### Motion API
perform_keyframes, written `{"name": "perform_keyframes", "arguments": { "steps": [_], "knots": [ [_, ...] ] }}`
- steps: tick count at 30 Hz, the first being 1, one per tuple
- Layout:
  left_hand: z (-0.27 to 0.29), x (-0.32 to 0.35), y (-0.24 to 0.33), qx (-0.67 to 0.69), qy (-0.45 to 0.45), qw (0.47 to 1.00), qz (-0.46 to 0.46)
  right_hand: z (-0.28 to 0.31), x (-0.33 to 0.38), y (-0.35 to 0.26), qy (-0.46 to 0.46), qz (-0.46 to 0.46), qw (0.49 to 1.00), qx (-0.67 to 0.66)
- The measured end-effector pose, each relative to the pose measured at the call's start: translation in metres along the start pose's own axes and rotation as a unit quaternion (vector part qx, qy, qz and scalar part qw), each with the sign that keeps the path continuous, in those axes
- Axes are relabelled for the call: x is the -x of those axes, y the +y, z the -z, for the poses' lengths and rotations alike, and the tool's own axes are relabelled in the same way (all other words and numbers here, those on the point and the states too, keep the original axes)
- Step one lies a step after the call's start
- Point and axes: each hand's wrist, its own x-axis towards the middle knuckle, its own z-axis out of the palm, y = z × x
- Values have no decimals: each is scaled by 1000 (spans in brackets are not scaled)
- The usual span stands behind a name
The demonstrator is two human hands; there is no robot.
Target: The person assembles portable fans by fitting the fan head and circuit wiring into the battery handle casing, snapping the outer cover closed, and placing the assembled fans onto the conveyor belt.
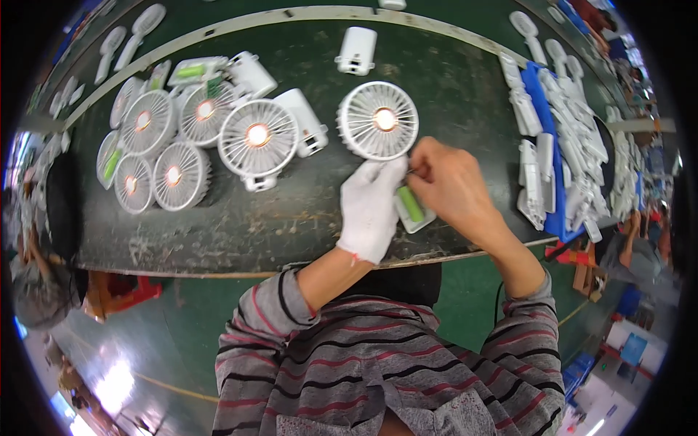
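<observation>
A small white handheld fan [363, 134] with a round grille and a copper-ringed centre faces up in front of me. My left hand [369, 207], in a white glove, is closed round it just below the grille. Under my hands a white handle part with a green battery cell [411, 203] shows; whether it belongs to this fan is hidden. My bare right hand [451, 182] is closed in a pinch beside the grille's lower right edge. What its fingertips hold, if anything, cannot be seen.
Several fan heads [182, 174] cluster on the dark table at left, with white housings [302, 120] among them. Another white housing [357, 51] lies beyond my fan. At right stands a blue tray [556, 174] heaped with white handle parts. A pale rail [320, 12] curves along the far side.
</observation>
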Motion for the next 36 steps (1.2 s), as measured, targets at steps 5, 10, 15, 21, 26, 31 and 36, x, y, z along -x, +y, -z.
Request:
{"name": "perform_keyframes", "arguments": {
  "steps": [5, 10, 15, 21, 26, 31, 36],
  "knots": [
    [7, 0, 14, 44, -9, 999, 16, -8, -20, 0, -5, 76, 992, 96],
    [13, -9, 16, 92, -28, 989, 116, 30, -3, 29, -40, -7, 984, -175],
    [11, -8, 20, 92, -28, 988, 120, 56, 40, 120, 180, -124, 941, 258],
    [5, -9, 18, 88, -28, 991, 99, 67, 48, 141, 143, -177, 961, 159],
    [7, -8, 18, 95, -8, 992, 87, 54, 26, 86, 238, -89, 906, -340],
    [10, -9, 15, 102, -53, 989, 90, 3, 34, 93, 131, -47, 962, -234],
    [7, -5, 17, 91, -74, 990, 78, 9, 39, 65, 88, 62, 993, -37]
  ]
}}
